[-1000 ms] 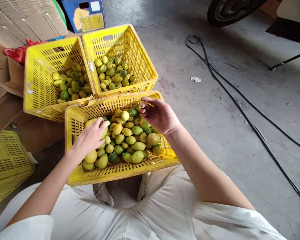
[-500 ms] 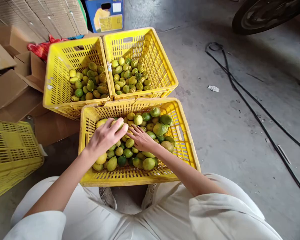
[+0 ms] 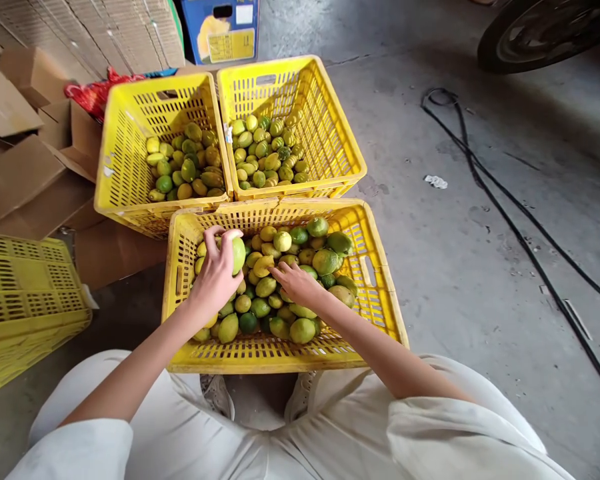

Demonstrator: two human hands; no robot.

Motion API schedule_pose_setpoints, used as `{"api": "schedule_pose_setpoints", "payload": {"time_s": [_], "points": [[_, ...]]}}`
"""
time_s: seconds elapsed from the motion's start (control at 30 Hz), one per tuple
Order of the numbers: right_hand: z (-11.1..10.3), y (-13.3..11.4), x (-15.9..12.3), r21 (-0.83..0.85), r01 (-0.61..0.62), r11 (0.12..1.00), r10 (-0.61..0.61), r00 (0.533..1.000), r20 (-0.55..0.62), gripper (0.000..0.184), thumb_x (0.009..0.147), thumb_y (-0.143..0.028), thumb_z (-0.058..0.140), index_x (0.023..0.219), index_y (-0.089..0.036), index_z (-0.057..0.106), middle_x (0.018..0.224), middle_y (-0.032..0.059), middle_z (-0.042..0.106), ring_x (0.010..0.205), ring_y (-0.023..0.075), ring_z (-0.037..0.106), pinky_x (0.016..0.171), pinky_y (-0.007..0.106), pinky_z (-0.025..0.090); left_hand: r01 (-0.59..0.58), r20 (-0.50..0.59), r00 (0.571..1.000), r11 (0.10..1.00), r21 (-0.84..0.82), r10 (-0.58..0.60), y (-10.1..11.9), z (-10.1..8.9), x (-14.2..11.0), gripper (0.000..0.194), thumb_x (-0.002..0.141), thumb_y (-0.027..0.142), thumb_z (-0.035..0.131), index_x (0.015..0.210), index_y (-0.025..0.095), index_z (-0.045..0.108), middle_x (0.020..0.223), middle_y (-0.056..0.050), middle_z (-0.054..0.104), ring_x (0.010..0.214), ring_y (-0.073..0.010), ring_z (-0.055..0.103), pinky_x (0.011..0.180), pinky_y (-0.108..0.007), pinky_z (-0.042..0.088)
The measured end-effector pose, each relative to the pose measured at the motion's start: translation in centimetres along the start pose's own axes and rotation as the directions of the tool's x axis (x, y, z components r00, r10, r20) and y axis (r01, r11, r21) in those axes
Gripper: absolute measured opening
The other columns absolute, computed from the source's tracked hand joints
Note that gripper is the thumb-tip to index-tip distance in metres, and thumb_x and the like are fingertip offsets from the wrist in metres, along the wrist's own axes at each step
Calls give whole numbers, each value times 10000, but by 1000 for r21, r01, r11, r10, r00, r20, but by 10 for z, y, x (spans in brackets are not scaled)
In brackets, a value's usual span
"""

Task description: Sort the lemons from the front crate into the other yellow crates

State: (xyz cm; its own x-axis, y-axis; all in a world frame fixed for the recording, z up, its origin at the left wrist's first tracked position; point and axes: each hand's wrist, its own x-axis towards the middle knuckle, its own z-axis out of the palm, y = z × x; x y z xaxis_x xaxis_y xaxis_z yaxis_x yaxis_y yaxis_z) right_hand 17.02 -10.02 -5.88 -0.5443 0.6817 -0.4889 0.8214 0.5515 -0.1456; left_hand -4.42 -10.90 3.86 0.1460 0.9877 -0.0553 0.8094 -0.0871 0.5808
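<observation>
A yellow plastic crate (image 3: pixel 375 293) in front of my knees holds several green and yellow lemons. My left hand (image 3: pixel 215 273) is closed round a large green-yellow lemon (image 3: pixel 238 253) at the crate's left side, lifted slightly off the heap. My right hand (image 3: pixel 296 283) lies on the fruit in the middle of the crate, fingers stretched out and resting on the lemons, holding nothing. Behind this crate stand two more yellow crates, the left crate (image 3: pixel 123 140) and the right crate (image 3: pixel 330 127), each part-filled with smaller lemons.
Flattened cardboard boxes (image 3: pixel 25 167) lie at the left, with an upturned yellow crate (image 3: pixel 20 293) beside them. A blue carton (image 3: pixel 225 30) stands at the back. Black cables (image 3: pixel 505 207) run across the concrete floor at the right, near a tyre (image 3: pixel 540 30).
My right hand came down from the crate's far rim onto the lemons in the middle. My left hand closed on a large lemon and raised it. The camera shifted left.
</observation>
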Motion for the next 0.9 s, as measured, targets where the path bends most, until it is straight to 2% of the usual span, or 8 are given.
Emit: {"api": "schedule_pose_setpoints", "payload": {"time_s": [0.27,0.4,0.53,0.63,0.73,0.8,0.83,0.9], "points": [[7,23,-42,-100,-176,979,176,984,-7,366,1025,-76,415,1325,-45,624,1326,265,645,1127,354,655,859,433,506,-228,-20,967,900,372,254,-20,14,-7,627,806,-80,619,1356,155,432,1416,-237,439,1019,-341,766,851,-494,684],[25,26,-56,-137,-278,951,278,960,-19,351,976,-39,475,1295,-12,619,1120,264,693,967,362,696,828,432,468,-330,47,937,833,444,347,-17,14,-12,545,828,-94,559,1320,124,476,1361,-249,503,1115,-367,753,858,-465,693],[35,31,-62,-140,-243,960,237,970,-60,391,944,-57,540,1332,-51,589,1161,241,695,1090,368,665,901,431,444,-355,87,930,817,454,356,-12,12,-17,513,852,-72,539,1323,125,493,1374,-257,527,1285,-413,677,931,-480,675],[35,42,-65,-45,-186,982,180,977,-114,450,821,-145,727,1248,-92,595,1157,217,709,1120,378,646,929,439,444,-322,88,945,846,425,315,-14,13,-19,525,850,-54,559,1338,127,484,1408,-264,509,1235,-407,703,921,-490,670],[27,48,-66,255,-190,948,250,941,-228,457,718,-203,783,1114,-152,561,1036,175,719,1013,364,667,956,481,461,-286,87,958,912,293,273,-18,15,-17,544,821,-39,611,1319,146,496,1409,-242,515,1195,-378,712,931,-494,658],[15,45,-66,595,-114,796,343,894,-289,543,652,-244,811,1095,-210,499,1045,131,706,999,338,671,976,494,484,-209,60,977,975,68,205,-18,15,-14,547,783,8,694,1275,172,524,1351,-194,567,1206,-361,693,975,-498,635],[7,41,-66,767,-25,641,379,879,-288,594,626,-266,825,1098,-241,467,1091,109,697,1017,319,673,976,482,502,-119,48,991,988,-97,124,-17,15,-13,553,760,49,746,1252,190,537,1305,-163,597,1182,-341,695,966,-477,636],[-10,29,-67,977,145,158,388,900,-197,601,635,-327,838,1074,-288,429,1113,48,687,1003,266,691,958,440,543,174,113,984,852,-494,-136,-13,14,-10,549,727,159,825,1203,219,559,1187,-106,652,1006,-266,730,812,-377,658]]}}
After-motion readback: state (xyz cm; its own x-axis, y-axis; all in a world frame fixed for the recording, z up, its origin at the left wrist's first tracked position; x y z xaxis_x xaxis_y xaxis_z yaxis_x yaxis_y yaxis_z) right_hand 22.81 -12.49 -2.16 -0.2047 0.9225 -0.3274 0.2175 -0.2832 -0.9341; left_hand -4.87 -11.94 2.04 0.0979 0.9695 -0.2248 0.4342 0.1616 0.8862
